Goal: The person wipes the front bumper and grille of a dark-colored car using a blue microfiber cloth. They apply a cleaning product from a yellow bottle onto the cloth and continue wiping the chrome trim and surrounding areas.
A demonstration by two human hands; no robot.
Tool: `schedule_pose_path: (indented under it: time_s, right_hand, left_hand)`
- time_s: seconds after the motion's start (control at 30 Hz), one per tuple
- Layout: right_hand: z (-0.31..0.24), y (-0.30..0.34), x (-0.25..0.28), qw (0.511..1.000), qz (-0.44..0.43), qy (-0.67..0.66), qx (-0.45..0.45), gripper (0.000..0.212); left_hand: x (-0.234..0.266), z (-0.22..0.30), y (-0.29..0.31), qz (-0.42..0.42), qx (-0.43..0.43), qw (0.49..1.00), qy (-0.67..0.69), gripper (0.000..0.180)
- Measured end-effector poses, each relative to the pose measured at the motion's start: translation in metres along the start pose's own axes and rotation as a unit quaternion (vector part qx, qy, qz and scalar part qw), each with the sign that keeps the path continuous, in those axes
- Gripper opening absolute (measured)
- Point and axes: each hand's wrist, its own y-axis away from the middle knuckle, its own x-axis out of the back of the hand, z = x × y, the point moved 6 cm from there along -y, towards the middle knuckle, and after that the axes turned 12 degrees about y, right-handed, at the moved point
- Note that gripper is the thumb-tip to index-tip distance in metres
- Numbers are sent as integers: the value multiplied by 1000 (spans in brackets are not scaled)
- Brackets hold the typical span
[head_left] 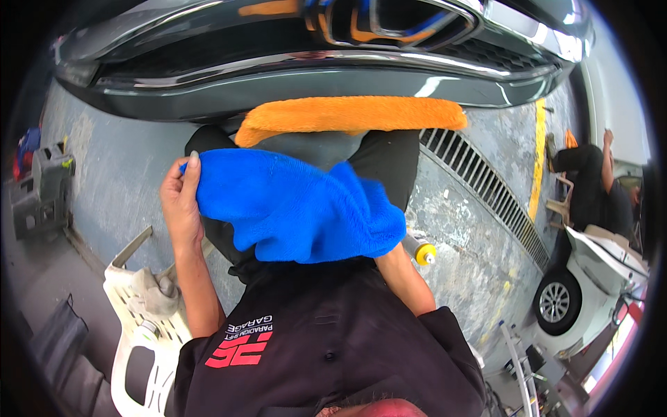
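A blue plush cloth (292, 208) is stretched across my lap, its lower edge hanging in folds. At its upper left corner my left hand (182, 201) is closed, pinching the cloth between thumb and fingers. My right forearm (406, 281) runs up under the cloth's right end, which bunches over my right hand and hides its fingers. An orange plush cloth (354, 115) lies in a long strip by my knees, below the dark grey car bumper (313, 87); what bears it is unclear. Above the bumper is a chrome-trimmed grille (445, 52).
A can with a yellow cap (424, 254) is beside my right forearm. A metal drain grate (483, 184) crosses the floor at right. A cream plastic chair (128, 313) with grey cloth stands at left. Another person (590, 174) sits by a white car (590, 306).
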Motion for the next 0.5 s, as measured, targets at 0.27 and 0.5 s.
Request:
schedule_pose_path:
  time_s: [0.27,0.5]
  right_hand:
    - [-63,-16,55,974,153,72,151,36]
    - [-148,-7,111,900,288,227,236,38]
  left_hand:
    - [-36,-20,5,-107,43,987,-115,30]
    - [-9,-46,-11,-74,20,976,-203,27]
